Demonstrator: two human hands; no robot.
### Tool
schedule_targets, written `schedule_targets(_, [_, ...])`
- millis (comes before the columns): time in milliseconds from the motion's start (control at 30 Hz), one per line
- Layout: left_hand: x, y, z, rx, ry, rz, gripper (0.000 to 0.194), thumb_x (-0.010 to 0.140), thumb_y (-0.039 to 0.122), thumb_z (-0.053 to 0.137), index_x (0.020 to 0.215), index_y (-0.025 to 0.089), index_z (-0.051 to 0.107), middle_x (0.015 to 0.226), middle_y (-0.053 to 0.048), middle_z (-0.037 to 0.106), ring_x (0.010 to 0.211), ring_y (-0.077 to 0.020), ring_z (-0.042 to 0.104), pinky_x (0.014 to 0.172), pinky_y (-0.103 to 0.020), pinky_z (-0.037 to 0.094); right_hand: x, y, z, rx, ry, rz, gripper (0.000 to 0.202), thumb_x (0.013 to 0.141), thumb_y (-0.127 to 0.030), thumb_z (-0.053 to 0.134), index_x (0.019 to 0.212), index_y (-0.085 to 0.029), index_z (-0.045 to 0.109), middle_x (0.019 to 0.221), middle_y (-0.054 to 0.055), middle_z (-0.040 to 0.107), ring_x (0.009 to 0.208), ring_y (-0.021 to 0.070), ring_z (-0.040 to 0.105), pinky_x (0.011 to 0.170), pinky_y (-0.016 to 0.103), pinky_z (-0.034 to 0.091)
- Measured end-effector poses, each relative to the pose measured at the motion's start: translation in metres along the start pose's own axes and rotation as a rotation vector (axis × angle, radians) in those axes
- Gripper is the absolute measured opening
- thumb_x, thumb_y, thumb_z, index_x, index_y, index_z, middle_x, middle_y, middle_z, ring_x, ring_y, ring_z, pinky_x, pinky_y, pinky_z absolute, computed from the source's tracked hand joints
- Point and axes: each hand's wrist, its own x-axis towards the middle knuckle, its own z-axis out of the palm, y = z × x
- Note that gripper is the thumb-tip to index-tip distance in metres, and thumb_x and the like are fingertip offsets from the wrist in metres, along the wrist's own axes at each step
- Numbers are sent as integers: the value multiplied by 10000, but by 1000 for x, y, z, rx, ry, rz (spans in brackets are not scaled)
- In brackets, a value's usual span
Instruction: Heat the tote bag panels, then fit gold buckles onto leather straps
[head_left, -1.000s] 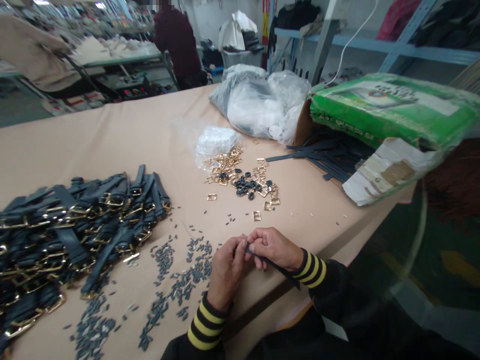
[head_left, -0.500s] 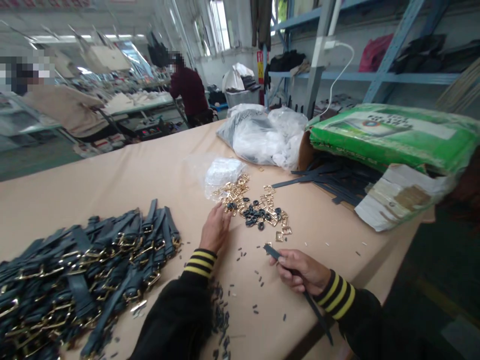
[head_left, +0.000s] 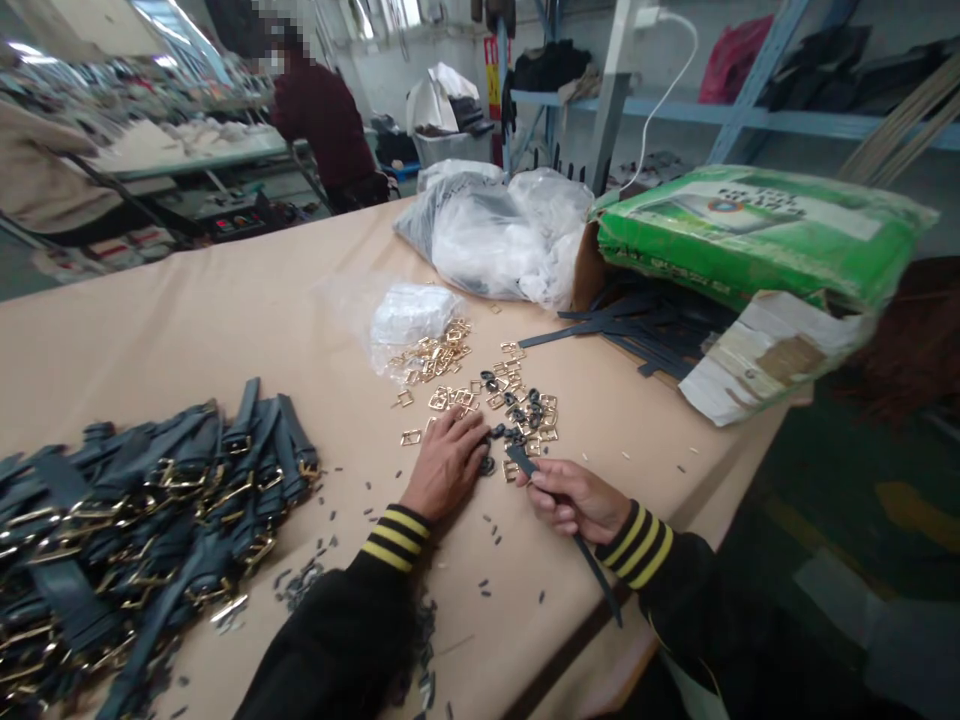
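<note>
My right hand [head_left: 574, 500] is closed around a dark blue leather strap [head_left: 598, 578], whose wider end pokes out past the fingertips while its tail hangs toward the table's near edge. My left hand [head_left: 446, 465] lies palm down with fingers stretched over the edge of a scatter of gold buckles [head_left: 547, 405] and small dark strap loops [head_left: 534, 412]. Whatever lies under its fingertips is hidden. The strap's end is close to these loose parts. Left of my left arm is a large heap of dark straps fitted with gold buckles [head_left: 172, 490].
A clear plastic bag [head_left: 412, 315] spills more buckles. Behind it sit stuffed plastic sacks [head_left: 502, 235]. At right, a green box [head_left: 757, 240] rests over loose dark straps [head_left: 637, 325]. Small dark scraps [head_left: 304, 580] dot the table. A person in dark red [head_left: 322, 125] sits beyond.
My left hand has come down onto the loose loops and buckles, its fingers spreading, and some buckles are now spread apart. My right hand has brought the strap closer to it. The view has shifted.
</note>
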Motion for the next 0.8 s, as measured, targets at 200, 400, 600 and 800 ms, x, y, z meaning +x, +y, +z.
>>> schedule_targets(200, [-74, 15, -16, -163, 19, -85, 373, 871, 265, 381, 1223, 191, 482, 1341, -87, 437, 1280, -230, 318, 1025, -449, 315, -1, 1, 0, -3, -20, -9, 182, 794, -257, 593, 901, -120, 537, 583, -60, 411, 365, 4, 240, 322, 113, 198])
schedule_targets(400, [-117, 13, -41, -155, 401, -594, 267, 820, 337, 463, 962, 148, 588, 950, -91, 620, 879, -197, 583, 818, -349, 467, -2, 0, 0, -11, -14, -5, 177, 788, -253, 596, 885, -114, 546, 575, -61, 403, 375, 5, 244, 328, 108, 198])
schedule_targets(600, [-101, 38, -35, -173, 233, -411, 176, 822, 302, 452, 821, 180, 579, 772, -34, 586, 712, -152, 551, 689, -279, 449, -1, 3, -3, -12, -29, -18, 165, 805, -246, 576, 900, -114, 551, 581, -58, 411, 374, 3, 253, 329, 104, 203])
schedule_targets(800, [-88, 32, -23, -106, 201, -412, 191, 811, 301, 451, 891, 185, 581, 881, -57, 550, 765, -167, 555, 690, -289, 453, -3, 3, -1, -39, -10, -33, 184, 787, -268, 591, 878, -115, 546, 567, -62, 415, 366, 5, 251, 321, 103, 204])
